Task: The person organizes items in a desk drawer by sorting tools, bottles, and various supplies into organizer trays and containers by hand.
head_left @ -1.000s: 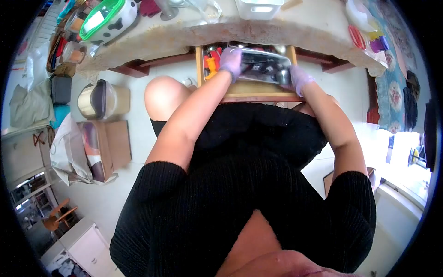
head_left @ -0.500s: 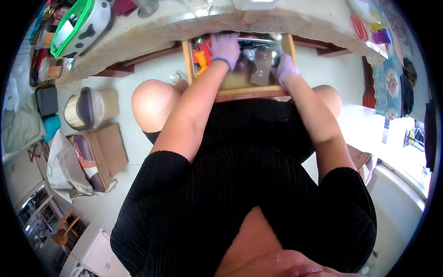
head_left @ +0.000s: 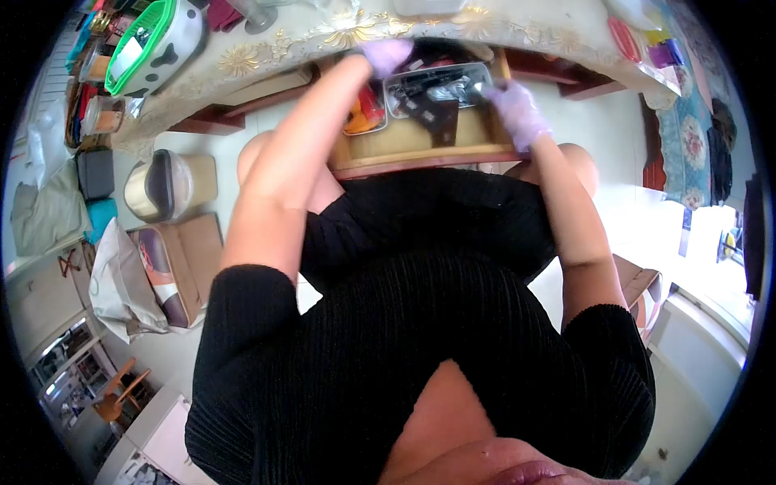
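A wooden drawer [head_left: 380, 160] stands pulled out under the table, in front of my body. In it a clear tray [head_left: 390, 105] holds dark items and crinkled clear plastic. A dark brown piece [head_left: 444, 121] hangs over the tray's near edge. Left of it, a smaller container holds orange and red items [head_left: 368, 111]. My left hand [head_left: 386, 56], in a thin purple glove, is blurred at the drawer's back left; its fingers are not clear. My right hand [head_left: 520, 111], gloved too, is at the drawer's right side, fingers spread apart beside the tray's right end.
The table [head_left: 299, 36] has a patterned cloth hanging over its edge. On it are a green-rimmed basket [head_left: 166, 61] and a red item [head_left: 623, 39]. A bin [head_left: 171, 186] and a brown bag [head_left: 194, 271] stand on the floor at the left.
My left hand has moved up and back from over the orange items. The tray now sits lower in the drawer, and my right hand has shifted slightly right.
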### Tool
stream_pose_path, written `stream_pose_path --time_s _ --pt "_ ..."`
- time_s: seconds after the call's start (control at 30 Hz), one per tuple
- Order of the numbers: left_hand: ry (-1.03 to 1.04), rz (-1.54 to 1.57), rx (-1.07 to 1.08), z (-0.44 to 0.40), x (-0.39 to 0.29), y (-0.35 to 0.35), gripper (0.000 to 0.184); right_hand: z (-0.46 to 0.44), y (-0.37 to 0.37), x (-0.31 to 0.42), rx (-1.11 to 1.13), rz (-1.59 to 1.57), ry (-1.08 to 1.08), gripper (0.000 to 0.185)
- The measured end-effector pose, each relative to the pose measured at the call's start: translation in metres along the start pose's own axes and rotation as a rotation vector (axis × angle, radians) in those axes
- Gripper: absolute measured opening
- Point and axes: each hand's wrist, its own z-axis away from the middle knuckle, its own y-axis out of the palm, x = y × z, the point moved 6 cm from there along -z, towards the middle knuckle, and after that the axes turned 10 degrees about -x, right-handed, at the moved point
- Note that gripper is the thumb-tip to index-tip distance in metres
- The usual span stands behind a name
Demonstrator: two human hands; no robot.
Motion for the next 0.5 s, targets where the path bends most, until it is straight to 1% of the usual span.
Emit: stream_pose_path --time_s 0.03,0.1,0.17,0.23,0.27,0.3,0.33,0.37,0.4,0.43,0.47,0.5 --pt "0.012 -0.012 0.012 0.007 -0.003 -0.016 0.027 -0.002 -0.002 0.002 -0.002 -0.004 -0.003 0.044" --pt "0.036 -0.037 0.036 0.02 -0.01 -0.049 0.029 -0.008 -0.012 0.025 -0.133 0.213 -0.306 0.038" --pt "0.103 -0.148 0.104 0.035 -0.017 -0.061 0.017 -0.013 -0.01 0.041 -0.098 0.275 -0.488 0.029" --pt "-0.078 0.324 -0.035 0.052 -0.024 -0.09 0.019 -0.037 -0.004 0.041 -0.178 0.657 -0.5 0.02" --pt "-0.29 0.661 -0.045 0.059 -0.022 -0.094 0.029 -0.044 0.0 0.042 -0.175 0.656 -0.498 0.02" --pt "-0.505 0.995 -0.055 0.065 -0.018 -0.09 0.039 -0.05 0.009 0.044 -0.096 0.787 -0.558 0.017" --pt "-0.628 1.134 -0.079 0.066 -0.015 -0.077 0.044 -0.054 0.017 0.043 -0.011 0.92 -0.614 0.015" --pt "-0.628 1.143 -0.074 0.061 -0.005 -0.065 0.044 -0.045 0.017 0.052 0.078 1.054 -0.668 0.013" --pt "-0.321 0.749 -0.145 0.05 0.003 -0.071 0.045 -0.041 0.016 0.058 0.217 1.071 -0.562 0.026" --pt "-0.024 0.35 -0.205 0.047 -0.001 -0.073 0.046 -0.045 0.026 0.049 0.226 1.075 -0.562 0.026" --pt "-0.111 0.484 -0.152 0.049 -0.007 -0.082 0.046 -0.058 0.035 0.045 -0.071 1.091 -0.689 0.029" --pt "-0.118 0.487 -0.16 0.048 -0.006 -0.08 0.046 -0.064 0.037 0.052 -0.281 1.052 -0.787 0.032"
